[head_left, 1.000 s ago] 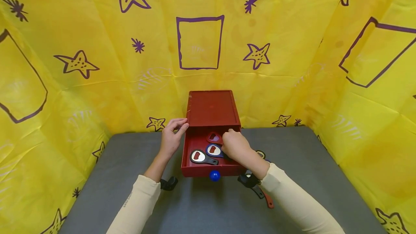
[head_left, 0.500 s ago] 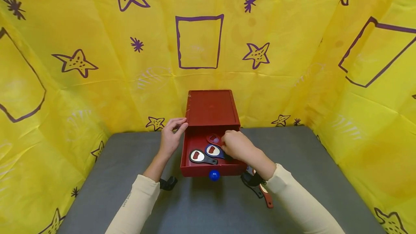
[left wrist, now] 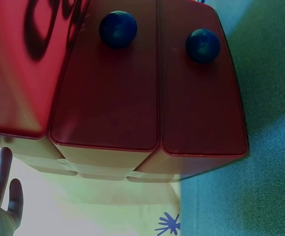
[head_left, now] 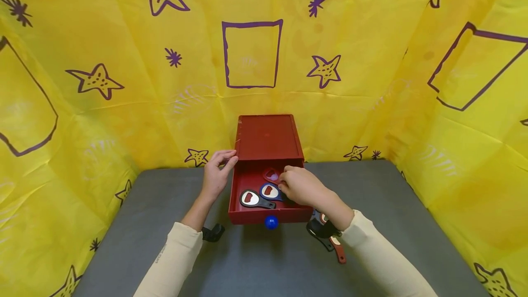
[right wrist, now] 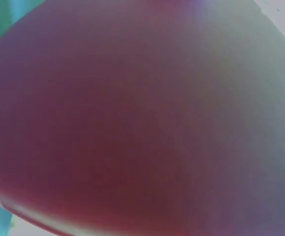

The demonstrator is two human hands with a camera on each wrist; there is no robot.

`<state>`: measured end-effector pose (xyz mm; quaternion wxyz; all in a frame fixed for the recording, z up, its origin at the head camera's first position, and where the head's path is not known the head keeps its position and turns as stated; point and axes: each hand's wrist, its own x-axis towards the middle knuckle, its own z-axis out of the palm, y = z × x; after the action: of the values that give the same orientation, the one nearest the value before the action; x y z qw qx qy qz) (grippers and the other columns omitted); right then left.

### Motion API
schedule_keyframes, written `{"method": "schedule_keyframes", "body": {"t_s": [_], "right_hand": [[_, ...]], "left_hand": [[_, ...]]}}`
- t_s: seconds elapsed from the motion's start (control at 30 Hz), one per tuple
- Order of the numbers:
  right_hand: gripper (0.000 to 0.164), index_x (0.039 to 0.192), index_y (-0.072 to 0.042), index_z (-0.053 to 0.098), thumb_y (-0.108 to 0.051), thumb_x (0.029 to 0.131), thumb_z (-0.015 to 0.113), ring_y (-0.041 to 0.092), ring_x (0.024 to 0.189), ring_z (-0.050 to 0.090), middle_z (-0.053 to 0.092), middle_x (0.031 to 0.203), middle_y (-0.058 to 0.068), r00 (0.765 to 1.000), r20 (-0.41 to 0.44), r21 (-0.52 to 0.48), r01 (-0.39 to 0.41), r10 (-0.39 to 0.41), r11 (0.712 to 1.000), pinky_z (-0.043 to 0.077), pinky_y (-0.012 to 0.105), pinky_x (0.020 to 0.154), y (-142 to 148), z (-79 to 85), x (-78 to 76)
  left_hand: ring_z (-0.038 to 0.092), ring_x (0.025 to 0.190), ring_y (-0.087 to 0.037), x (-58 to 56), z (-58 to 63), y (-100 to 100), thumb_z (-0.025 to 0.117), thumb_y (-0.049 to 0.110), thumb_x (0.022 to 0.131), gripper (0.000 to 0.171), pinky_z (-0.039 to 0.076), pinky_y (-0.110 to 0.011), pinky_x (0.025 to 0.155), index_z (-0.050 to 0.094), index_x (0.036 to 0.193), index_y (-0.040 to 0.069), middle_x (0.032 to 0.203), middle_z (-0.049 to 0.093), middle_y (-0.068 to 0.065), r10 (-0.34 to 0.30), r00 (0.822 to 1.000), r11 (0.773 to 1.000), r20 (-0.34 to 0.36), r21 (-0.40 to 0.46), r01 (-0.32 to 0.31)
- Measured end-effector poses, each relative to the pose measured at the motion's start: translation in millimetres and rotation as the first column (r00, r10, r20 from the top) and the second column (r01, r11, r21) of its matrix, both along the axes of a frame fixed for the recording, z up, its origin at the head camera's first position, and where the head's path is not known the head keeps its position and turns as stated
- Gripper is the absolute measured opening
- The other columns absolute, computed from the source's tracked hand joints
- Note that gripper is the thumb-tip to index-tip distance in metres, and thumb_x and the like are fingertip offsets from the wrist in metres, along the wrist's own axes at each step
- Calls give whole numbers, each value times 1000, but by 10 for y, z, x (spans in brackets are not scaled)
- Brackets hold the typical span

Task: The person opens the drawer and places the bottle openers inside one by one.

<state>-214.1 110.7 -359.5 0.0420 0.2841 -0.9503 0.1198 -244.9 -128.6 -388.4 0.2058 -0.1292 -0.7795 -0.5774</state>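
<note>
The top drawer [head_left: 247, 217] of a red cabinet [head_left: 270, 136] is pulled out. Inside it lie a black bottle opener [head_left: 257, 199] at the front left, a blue bottle opener [head_left: 270, 191] and, behind that, a red bottle opener [head_left: 271, 175]. My right hand [head_left: 303, 184] reaches in over the right side with curled fingers, pinching the red opener at its handle end, which the fingers hide. The blue opener's handle also runs under this hand. With fingers nearly straight, my left hand [head_left: 216, 173] touches the cabinet's left side near the top front edge.
Below the open drawer are two closed drawers with blue knobs [left wrist: 118, 29]. More openers lie on the grey table by the cabinet's right, one with a red handle [head_left: 339, 253], partly under my right wrist. A yellow patterned cloth [head_left: 165, 104] closes off the back and sides.
My right hand has shifted slightly, its forearm swinging a little to the right. The red opener has moved slightly right in the drawer. My left hand stays in place.
</note>
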Motion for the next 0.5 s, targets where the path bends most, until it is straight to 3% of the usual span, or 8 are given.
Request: {"method": "schedule_keyframes", "body": {"t_s": [0.1,0.27,0.5], "right_hand": [[19,100,-7,76,-20,89,69,17,78,59,67,90,5,999,36,-75,9,-7,997,52,32,74,50,34,26],[17,99,-8,76,-20,89,70,16,80,60,69,91,3,999,43,-177,-13,21,984,51,30,73,137,81,89],[14,99,-9,75,-19,90,70,13,82,60,71,90,-3,996,61,-342,-41,65,939,51,26,71,282,161,256]], "left_hand": [[55,97,-7,3,0,-4,67,6,90,27,45,-8,84,68,113,-8,116,64,-24,2,1000,1000,2,-2,-2],[57,98,-11,3,3,-10,67,6,90,27,47,-16,86,68,113,-8,116,64,-24,1,1000,1000,-1,-2,-1],[57,100,-11,0,-7,-18,67,7,91,27,46,-12,87,68,114,-7,117,64,-23,-4,1000,1000,13,-1,4]]}}
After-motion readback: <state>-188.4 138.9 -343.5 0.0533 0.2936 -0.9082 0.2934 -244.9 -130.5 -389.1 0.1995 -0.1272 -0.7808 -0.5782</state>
